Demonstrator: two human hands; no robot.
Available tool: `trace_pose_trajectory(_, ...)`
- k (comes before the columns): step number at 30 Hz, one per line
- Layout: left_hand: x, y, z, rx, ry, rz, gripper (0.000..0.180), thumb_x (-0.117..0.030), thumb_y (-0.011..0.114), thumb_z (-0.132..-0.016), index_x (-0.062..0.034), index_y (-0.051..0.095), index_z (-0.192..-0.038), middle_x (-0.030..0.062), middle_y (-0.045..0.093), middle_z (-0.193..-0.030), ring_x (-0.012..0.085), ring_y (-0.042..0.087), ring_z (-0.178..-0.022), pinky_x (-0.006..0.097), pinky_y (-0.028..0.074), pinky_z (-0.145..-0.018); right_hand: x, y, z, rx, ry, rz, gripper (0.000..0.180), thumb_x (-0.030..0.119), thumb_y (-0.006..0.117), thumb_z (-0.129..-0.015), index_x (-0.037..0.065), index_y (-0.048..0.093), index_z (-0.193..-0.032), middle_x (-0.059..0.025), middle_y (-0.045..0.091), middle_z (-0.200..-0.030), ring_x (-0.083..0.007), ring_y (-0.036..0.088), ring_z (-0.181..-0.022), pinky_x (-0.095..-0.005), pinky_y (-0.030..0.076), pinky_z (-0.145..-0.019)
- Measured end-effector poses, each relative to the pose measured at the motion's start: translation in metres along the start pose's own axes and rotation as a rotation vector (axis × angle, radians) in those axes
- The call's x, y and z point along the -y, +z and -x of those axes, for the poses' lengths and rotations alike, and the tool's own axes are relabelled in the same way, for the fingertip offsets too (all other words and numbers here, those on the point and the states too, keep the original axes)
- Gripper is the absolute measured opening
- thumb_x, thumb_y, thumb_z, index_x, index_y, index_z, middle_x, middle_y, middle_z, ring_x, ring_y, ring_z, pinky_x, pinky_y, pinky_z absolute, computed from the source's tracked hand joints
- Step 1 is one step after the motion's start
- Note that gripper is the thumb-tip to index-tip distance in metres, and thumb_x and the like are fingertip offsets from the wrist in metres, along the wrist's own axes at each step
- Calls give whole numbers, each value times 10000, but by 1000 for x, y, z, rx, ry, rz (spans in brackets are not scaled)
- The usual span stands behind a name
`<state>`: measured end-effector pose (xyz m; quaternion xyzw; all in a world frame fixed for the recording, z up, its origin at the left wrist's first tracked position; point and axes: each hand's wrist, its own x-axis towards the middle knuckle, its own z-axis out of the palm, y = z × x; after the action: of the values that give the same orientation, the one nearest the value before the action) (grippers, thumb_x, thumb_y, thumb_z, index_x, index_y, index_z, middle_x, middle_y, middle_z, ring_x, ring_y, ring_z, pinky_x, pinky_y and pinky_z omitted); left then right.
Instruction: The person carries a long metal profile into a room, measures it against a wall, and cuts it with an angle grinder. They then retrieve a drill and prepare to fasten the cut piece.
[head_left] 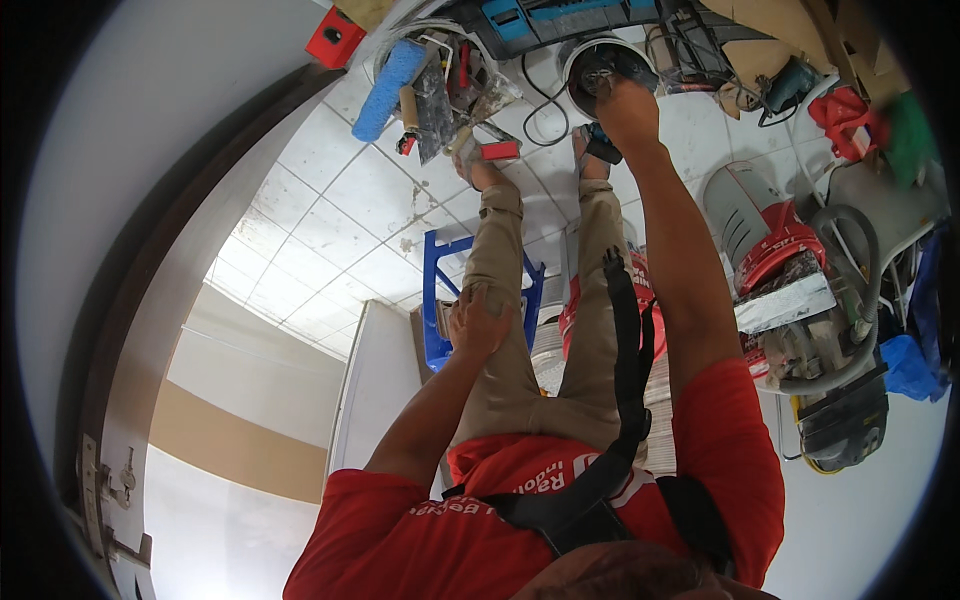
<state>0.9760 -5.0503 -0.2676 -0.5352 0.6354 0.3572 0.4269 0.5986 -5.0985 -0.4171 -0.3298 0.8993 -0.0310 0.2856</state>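
My right arm stretches far forward, and my right hand [628, 112] is at a round bucket [652, 72] with a dark inside. Its fingers are curled at the near rim, around something I cannot make out. A dark, blurred shape [597, 72] shows inside the bucket next to the fingertips. Against the leg of my beige trousers [497, 255] rests my left hand [478, 322], fingers spread and holding nothing. Beside that leg stands a blue plastic stool [432, 285].
A blue paint roller [388, 92], a trowel [434, 110] and other tools crowd a container at far left. A blue-and-black toolbox [560, 22] lies ahead. Red-and-white buckets [775, 250] and a grey hose [872, 262] fill the right. A door with keys [127, 475] stands left.
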Motion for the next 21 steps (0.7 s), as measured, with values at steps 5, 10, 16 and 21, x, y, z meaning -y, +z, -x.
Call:
trace_pose_trajectory(5,4,-3,-2,26,-20,9,662,-460,655,-780,-101,541,-1324,171,433,-1426,381,434,-1280,458,350,-1078,8,-3,39,-129,153,-76,218,228,552,-900,48,673,-918,-199,692,-832,-377,676,-778,-454,539,-710)
trace_pose_trajectory(10,13,1,-2,-20,40,21,677,-473,648,-784,-98,533,-1336,172,439,-1426,385,450,-1267,458,349,-1077,5,19,68,-224,250,-159,206,190,565,-893,51,679,-995,-160,696,-871,-362,665,-817,-446,528,-742)
trace_pose_trajectory(16,12,1,-5,4,29,27,671,-485,644,-793,-96,539,-1330,163,436,-1434,387,444,-1282,462,351,-1072,12,25,39,-370,-331,305,180,153,616,-775,42,711,-880,-122,679,-923,-340,631,-871,-453,493,-791)
trace_pose_trajectory(21,13,-5,-6,27,40,20,670,-502,636,-799,-121,533,-1341,167,450,-1423,385,450,-1281,467,346,-1074,15,44,11,73,-510,497,160,128,587,-766,54,713,-832,-134,688,-905,-310,651,-882,-446,483,-795)
